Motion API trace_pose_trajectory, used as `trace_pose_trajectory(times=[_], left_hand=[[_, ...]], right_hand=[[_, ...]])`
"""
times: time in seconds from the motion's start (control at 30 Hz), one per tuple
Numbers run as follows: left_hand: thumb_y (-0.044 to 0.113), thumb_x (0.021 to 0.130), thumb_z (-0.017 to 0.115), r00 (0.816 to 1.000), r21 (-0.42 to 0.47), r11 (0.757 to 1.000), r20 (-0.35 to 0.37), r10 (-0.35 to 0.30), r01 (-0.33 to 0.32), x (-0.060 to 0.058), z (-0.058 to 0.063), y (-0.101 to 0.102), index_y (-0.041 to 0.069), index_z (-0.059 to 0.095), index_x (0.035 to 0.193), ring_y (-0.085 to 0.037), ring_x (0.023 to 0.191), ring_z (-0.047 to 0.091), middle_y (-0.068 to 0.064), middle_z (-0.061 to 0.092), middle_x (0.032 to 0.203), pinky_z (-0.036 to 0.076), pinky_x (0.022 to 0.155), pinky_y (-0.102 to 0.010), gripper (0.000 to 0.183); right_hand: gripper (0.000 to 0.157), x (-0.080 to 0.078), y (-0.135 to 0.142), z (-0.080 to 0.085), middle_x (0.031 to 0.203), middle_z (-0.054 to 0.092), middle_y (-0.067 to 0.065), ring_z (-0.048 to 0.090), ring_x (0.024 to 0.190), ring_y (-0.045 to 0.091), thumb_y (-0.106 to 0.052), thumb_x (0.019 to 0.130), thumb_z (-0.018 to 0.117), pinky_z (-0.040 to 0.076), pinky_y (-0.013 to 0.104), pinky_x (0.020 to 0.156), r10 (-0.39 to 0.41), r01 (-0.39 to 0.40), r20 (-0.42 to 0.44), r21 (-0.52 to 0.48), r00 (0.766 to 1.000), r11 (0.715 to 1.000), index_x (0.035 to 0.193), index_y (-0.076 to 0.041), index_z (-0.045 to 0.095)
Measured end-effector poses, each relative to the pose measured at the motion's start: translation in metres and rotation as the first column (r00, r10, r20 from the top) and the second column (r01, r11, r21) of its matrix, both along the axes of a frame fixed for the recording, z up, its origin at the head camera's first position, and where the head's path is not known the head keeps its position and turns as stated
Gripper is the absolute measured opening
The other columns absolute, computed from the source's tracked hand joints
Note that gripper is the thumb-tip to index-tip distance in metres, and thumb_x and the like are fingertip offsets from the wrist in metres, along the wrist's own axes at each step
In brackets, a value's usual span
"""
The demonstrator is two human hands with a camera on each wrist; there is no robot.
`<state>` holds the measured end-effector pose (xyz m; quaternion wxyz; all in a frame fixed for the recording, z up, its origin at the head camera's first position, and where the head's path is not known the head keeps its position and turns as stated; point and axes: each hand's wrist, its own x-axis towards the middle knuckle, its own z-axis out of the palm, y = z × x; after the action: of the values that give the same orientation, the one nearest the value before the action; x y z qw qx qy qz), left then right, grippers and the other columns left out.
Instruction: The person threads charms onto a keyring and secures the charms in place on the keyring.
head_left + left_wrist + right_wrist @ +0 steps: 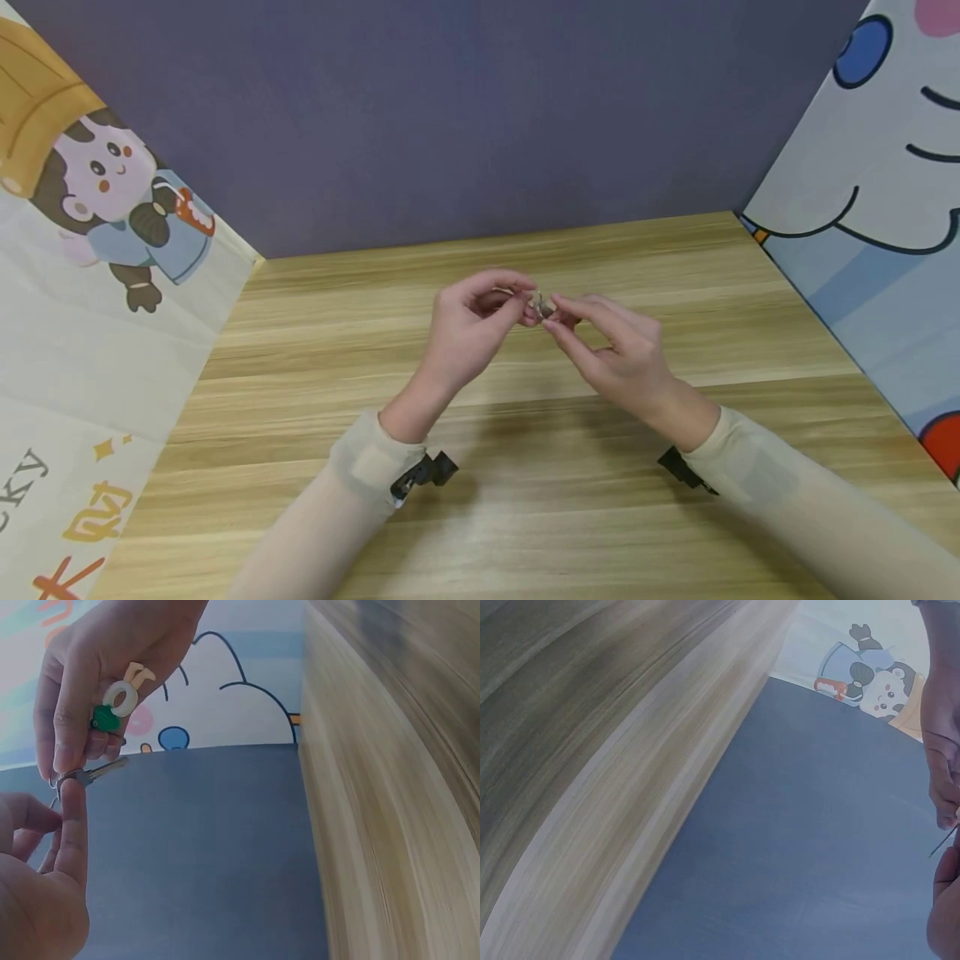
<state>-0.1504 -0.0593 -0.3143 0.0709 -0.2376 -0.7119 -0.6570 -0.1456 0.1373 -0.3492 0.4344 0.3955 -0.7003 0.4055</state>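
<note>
Both hands meet above the wooden table (525, 517), fingertip to fingertip around a small metal key (101, 771). My left hand (468, 329) pinches the key by its head, thumb and forefinger close together. From the other side my right hand (626, 350) pinches at the thin key ring (54, 796) beside the key's head. A small figure charm (120, 700), with a green head, white ring-shaped body and beige legs, hangs in front of the right palm. In the right wrist view, the thin key edge (943, 842) shows between fingers cut off by the frame.
A dark blue-grey wall panel (480, 125) stands behind the table. Printed cartoon panels flank it, a hatted character (120, 183) on the left and a white figure (862, 167) on the right. Small black cameras (423, 473) are strapped at both wrists.
</note>
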Motion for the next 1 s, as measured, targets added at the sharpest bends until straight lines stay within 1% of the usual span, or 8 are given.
trace_pose_trajectory(times=[0.1, 0.2, 0.27, 0.33, 0.43, 0.6, 0.8, 1.0], left_hand=[[-0.001, 0.1, 0.066, 1.0, -0.024, 1.0, -0.011, 0.003, -0.003, -0.0005, -0.0009, -0.0004, -0.004, 0.075, 0.111, -0.019, 0.079, 0.079, -0.021, 0.075, 0.102, 0.069, 0.078, -0.042, 0.014], [0.002, 0.1, 0.071, 0.994, -0.096, 0.994, -0.105, 0.031, -0.041, -0.0029, -0.0029, -0.0008, -0.001, 0.076, 0.106, -0.022, 0.084, 0.079, -0.017, 0.077, 0.1, 0.069, 0.077, -0.034, 0.009], [0.002, 0.098, 0.073, 0.977, -0.147, 0.984, -0.203, 0.069, -0.1, -0.0046, -0.004, -0.0012, 0.0, 0.077, 0.102, -0.022, 0.084, 0.078, -0.015, 0.079, 0.096, 0.067, 0.076, -0.03, 0.006], [0.002, 0.097, 0.075, 0.952, -0.176, 0.972, -0.289, 0.103, -0.159, -0.0062, -0.0049, -0.0011, 0.0, 0.079, 0.099, -0.021, 0.087, 0.077, -0.014, 0.08, 0.095, 0.066, 0.078, -0.027, 0.004], [0.002, 0.096, 0.076, 0.927, -0.181, 0.964, -0.353, 0.122, -0.196, -0.0063, -0.0049, -0.0005, -0.001, 0.079, 0.098, -0.021, 0.084, 0.078, -0.014, 0.081, 0.093, 0.065, 0.079, -0.025, 0.004], [0.002, 0.097, 0.076, 0.918, -0.159, 0.971, -0.383, 0.105, -0.178, -0.0044, -0.003, 0.0017, -0.002, 0.077, 0.098, -0.021, 0.079, 0.079, -0.015, 0.081, 0.091, 0.066, 0.076, -0.023, 0.005], [-0.001, 0.097, 0.075, 0.929, -0.125, 0.983, -0.361, 0.079, -0.132, -0.0029, -0.0023, 0.0028, -0.005, 0.075, 0.098, -0.024, 0.079, 0.08, -0.018, 0.08, 0.09, 0.066, 0.072, -0.024, 0.005], [-0.006, 0.096, 0.074, 0.931, -0.103, 0.986, -0.355, 0.084, -0.128, -0.0007, -0.0015, 0.0035, -0.004, 0.075, 0.095, -0.026, 0.078, 0.081, -0.02, 0.08, 0.09, 0.067, 0.074, -0.025, 0.002]], right_hand=[[0.034, -0.0002, 0.0004, -0.0002, 0.086, 0.079, 0.017, 0.072, 0.068, 0.023, -0.023, 0.105, 0.07, 0.061, 0.017, 0.072, -0.001, 0.001, -0.001, -0.004, 1.0, 1.0, 0.108, 0.01, 0.076], [0.033, 0.0, 0.0007, 0.0001, 0.085, 0.079, 0.015, 0.072, 0.068, 0.023, -0.023, 0.105, 0.07, 0.061, 0.019, 0.071, 0.002, -0.002, -0.004, 0.0, 1.0, 1.0, 0.109, 0.01, 0.076], [0.033, 0.0001, 0.0008, 0.0005, 0.084, 0.079, 0.015, 0.073, 0.069, 0.023, -0.023, 0.105, 0.07, 0.062, 0.019, 0.071, 0.002, -0.002, -0.004, 0.005, 1.0, 1.0, 0.109, 0.009, 0.076], [0.032, 0.0003, 0.0009, 0.0008, 0.084, 0.079, 0.015, 0.073, 0.069, 0.023, -0.023, 0.105, 0.07, 0.062, 0.02, 0.071, 0.002, -0.002, -0.002, 0.009, 1.0, 1.0, 0.109, 0.009, 0.076], [0.033, 0.0002, 0.0011, 0.0006, 0.084, 0.079, 0.015, 0.073, 0.069, 0.023, -0.023, 0.105, 0.07, 0.062, 0.019, 0.072, 0.003, -0.003, 0.004, 0.01, 1.0, 1.0, 0.109, 0.009, 0.076], [0.034, 0.0004, 0.0018, 0.0001, 0.084, 0.079, 0.015, 0.073, 0.069, 0.023, -0.024, 0.105, 0.069, 0.062, 0.021, 0.071, -0.01, 0.01, 0.01, 0.016, 1.0, 1.0, 0.11, 0.009, 0.076], [0.034, 0.0011, 0.0025, 0.0009, 0.085, 0.079, 0.015, 0.074, 0.069, 0.024, -0.025, 0.105, 0.069, 0.063, 0.023, 0.07, -0.029, 0.029, 0.007, 0.024, 1.0, 0.999, 0.111, 0.008, 0.076], [0.033, 0.0015, 0.002, 0.0021, 0.084, 0.079, 0.014, 0.074, 0.069, 0.024, -0.024, 0.105, 0.069, 0.063, 0.023, 0.071, -0.033, 0.033, -0.003, 0.007, 0.999, 0.999, 0.111, 0.008, 0.077]])
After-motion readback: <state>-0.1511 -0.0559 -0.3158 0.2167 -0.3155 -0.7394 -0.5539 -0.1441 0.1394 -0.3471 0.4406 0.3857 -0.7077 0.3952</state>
